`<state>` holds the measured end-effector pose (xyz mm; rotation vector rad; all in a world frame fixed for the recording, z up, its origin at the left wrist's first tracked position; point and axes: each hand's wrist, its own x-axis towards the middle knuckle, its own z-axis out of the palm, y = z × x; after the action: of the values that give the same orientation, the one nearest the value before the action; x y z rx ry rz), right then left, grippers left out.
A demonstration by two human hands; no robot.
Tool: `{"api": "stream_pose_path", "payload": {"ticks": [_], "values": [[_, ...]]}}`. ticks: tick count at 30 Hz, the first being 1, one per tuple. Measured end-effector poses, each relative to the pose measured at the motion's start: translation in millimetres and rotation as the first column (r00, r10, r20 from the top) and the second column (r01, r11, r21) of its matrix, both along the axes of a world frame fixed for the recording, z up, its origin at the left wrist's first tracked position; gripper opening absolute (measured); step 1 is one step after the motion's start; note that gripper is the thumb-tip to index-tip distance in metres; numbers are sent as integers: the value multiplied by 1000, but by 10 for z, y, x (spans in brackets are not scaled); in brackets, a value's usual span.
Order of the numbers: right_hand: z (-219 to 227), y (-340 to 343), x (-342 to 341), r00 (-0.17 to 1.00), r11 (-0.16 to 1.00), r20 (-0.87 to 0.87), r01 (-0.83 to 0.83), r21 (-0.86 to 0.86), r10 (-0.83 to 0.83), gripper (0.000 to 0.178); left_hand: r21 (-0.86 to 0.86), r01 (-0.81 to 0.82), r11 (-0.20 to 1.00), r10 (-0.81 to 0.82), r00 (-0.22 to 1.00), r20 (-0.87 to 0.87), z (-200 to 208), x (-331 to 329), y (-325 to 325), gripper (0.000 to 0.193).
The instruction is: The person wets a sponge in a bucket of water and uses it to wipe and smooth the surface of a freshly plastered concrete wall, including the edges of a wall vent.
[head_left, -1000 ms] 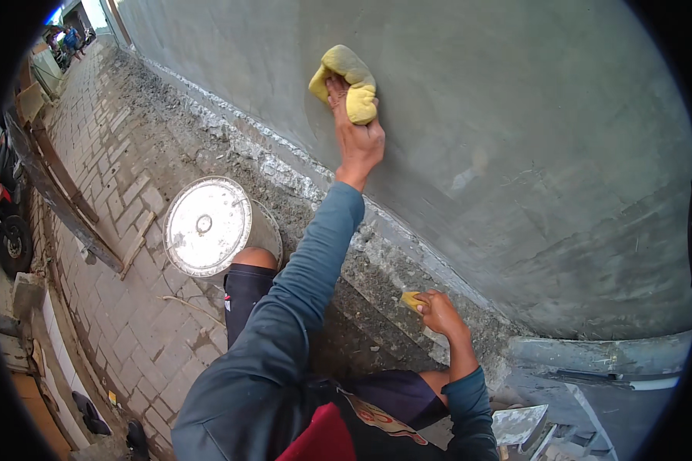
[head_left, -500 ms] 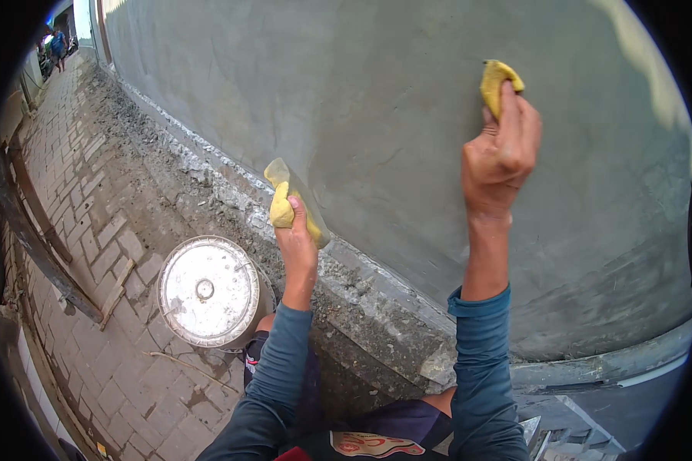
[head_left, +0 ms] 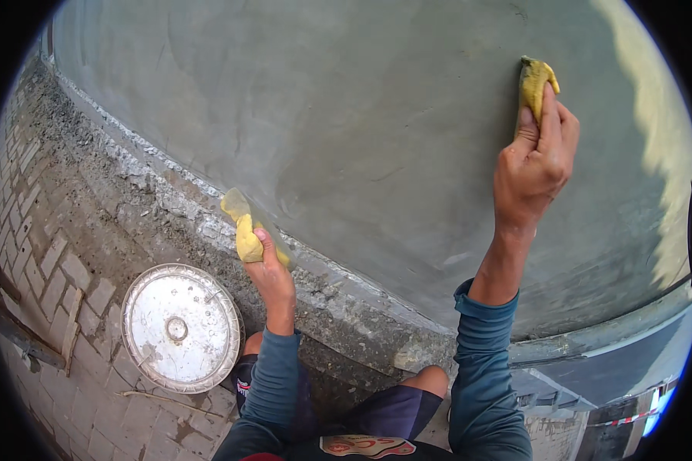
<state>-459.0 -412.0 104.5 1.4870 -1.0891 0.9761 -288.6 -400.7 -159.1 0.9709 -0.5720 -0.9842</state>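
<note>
My right hand (head_left: 537, 173) is closed on a yellow sponge (head_left: 536, 83), pinched between thumb and fingers against the grey plastered wall (head_left: 392, 146). The sponge looks folded and has a dark upper tip. Lower and to the left, my left hand (head_left: 271, 276) grips another yellow sponge (head_left: 247, 240), a lumpy one. Along with it in that hand is a greyish see-through piece (head_left: 235, 202), whose exact kind I cannot make out. This hand is near the wall's foot; whether it touches the wall is unclear.
A round pale lidded bucket (head_left: 178, 329) stands by my left knee on the paving bricks (head_left: 77, 273). Broken, rough mortar (head_left: 200, 219) runs along the wall's base. A wood strip (head_left: 72, 330) and a thin stick (head_left: 177, 403) lie on the ground. Pale paint (head_left: 661, 146) covers the wall's right side.
The view has swung to the right and tilted. My right hand with its sponge has shifted right along the wall. My left hand appears lower and further left, still gripping its sponge.
</note>
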Motion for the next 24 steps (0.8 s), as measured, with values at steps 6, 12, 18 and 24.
{"api": "stream_pose_path", "payload": {"ticks": [6,12,18,24], "values": [[-2039,35,-98,874,721,-402,92,687,271,36,70,51,996,-45,996,-83,28,-139,-123,57],[-1157,302,-4,962,846,-48,-213,489,270,56,27,17,1000,-11,978,-210,-37,-1,-103,59],[-474,-164,30,996,1000,-94,8,-25,-10,41,39,-15,999,22,985,-171,-10,88,-82,60],[-3274,-57,70,946,559,-195,18,829,260,41,60,50,997,-35,975,-218,98,134,-23,57]]}}
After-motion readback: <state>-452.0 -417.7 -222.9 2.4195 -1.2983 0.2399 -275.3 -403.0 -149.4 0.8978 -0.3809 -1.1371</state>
